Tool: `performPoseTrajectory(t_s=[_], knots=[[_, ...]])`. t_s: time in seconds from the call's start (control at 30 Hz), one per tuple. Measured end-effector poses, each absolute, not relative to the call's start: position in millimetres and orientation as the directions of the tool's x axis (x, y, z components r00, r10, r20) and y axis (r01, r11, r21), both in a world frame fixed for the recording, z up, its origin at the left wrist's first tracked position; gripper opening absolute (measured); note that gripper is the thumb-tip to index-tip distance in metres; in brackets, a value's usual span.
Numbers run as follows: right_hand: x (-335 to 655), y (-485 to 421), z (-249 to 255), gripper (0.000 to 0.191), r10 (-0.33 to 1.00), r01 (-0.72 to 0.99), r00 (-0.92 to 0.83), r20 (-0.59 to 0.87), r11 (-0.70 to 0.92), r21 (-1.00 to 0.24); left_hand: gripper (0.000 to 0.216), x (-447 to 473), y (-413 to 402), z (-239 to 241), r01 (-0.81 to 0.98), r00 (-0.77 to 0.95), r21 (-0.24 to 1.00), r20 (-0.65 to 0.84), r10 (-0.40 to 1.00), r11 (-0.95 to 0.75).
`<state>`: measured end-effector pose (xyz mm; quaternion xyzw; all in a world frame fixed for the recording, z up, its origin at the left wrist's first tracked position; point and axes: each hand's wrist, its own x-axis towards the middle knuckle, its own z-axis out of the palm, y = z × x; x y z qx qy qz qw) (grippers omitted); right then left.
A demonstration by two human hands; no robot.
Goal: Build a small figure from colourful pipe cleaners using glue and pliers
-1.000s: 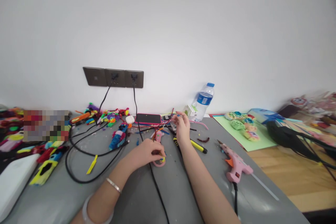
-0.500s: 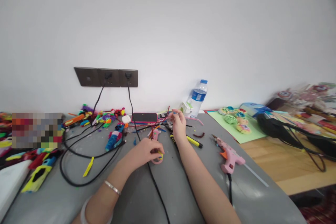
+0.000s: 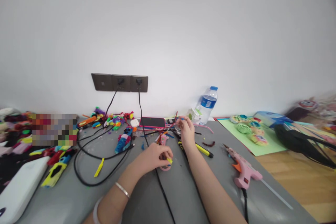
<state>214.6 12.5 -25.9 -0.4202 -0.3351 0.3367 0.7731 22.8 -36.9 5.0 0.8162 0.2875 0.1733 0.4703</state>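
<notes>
The left forearm is angled in from the lower left, with a silver bracelet [image 3: 122, 189] worn near the wrist. The left hand [image 3: 155, 155] is held low over the worktop [image 3: 139, 199], palm down, the fingers curled and brought toward the thumb. By its grip a small yellow piece [image 3: 169, 160] is pinched at the fingertips. The right forearm is stretched forward from the lower right, and the right hand [image 3: 188, 133] is raised farther toward the wall, wrist bent, with fingers and thumb drawn close together beside a thin red strip [image 3: 176, 115]. Whether the strip is gripped there cannot be told.

The yellow piece is bright and only partly seen, since it is largely covered by the fingers; its full shape cannot be made out. It is located just above a pink looped item [image 3: 165, 169], by which the left hand is partly underlain. The red strip is seen as slender and tilted, its lower part lost behind the fingers. Between the forearms a black cable [image 3: 163, 191] is laid, and a pink glue gun [image 3: 245, 173] is set to the right.
</notes>
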Motion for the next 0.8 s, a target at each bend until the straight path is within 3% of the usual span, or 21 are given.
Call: performPoseTrajectory(t_s=[0.4, 0.8], knots=[[213.5, 11.2, -24.6, 0.014, 0.802, -0.225, 0.543, 0.249, 0.425, -0.877, 0.027, 24.6, -37.5, -1.2, 0.290, 0.778, 0.878, 0.015, 0.628, -0.381], [213.1, 10.3, -23.4, 0.015, 0.806, -0.246, 0.544, 0.235, 0.421, -0.873, 0.021, 25.5, -35.9, -0.3, 0.291, 0.784, 0.864, 0.031, 0.620, -0.410]])
